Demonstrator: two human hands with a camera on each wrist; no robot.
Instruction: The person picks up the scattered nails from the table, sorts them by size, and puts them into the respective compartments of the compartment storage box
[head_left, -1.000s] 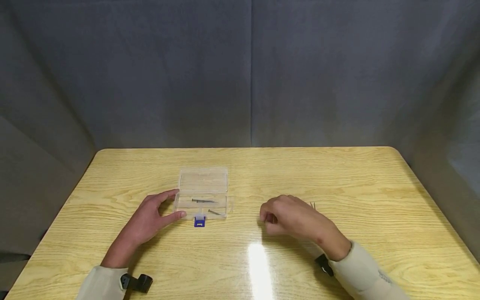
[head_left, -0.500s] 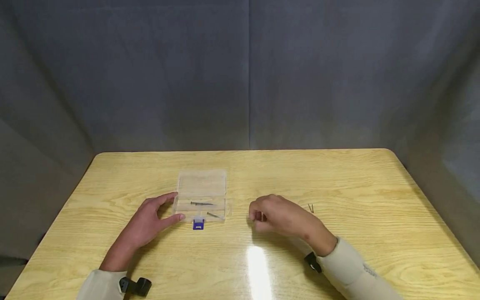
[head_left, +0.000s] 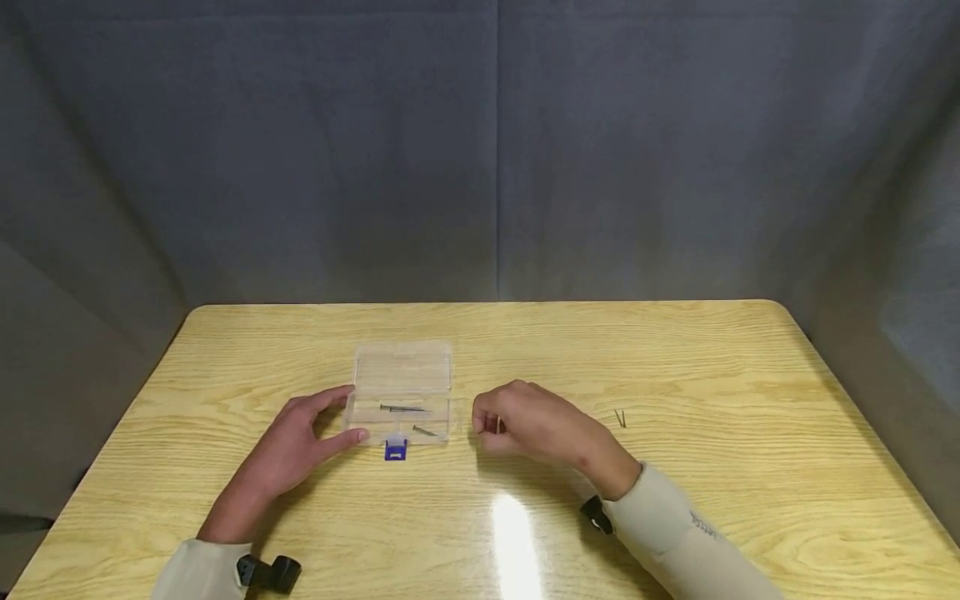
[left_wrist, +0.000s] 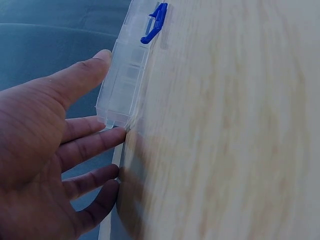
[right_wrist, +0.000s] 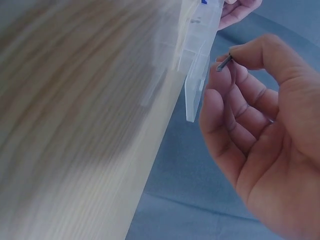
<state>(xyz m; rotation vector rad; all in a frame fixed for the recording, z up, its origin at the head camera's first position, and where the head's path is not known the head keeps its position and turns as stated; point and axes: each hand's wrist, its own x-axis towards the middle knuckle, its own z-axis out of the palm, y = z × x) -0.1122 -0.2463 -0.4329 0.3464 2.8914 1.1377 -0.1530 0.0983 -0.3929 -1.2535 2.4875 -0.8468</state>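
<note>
The set-up comprises one table [head_left: 697, 358], one box [head_left: 402, 390], one latch [head_left: 395, 451], two hands [head_left: 294, 442] and six nails [head_left: 397, 408]: three boxed, two loose, one held.

Dark grey curtains [head_left: 285, 150] on three sides, wood-grain table [head_left: 712, 367], bright glare streak [head_left: 515, 542]

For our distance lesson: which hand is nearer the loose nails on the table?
Right. The right hand is left of the loose nails; the left hand is farther left, at the left end of the box.
</note>
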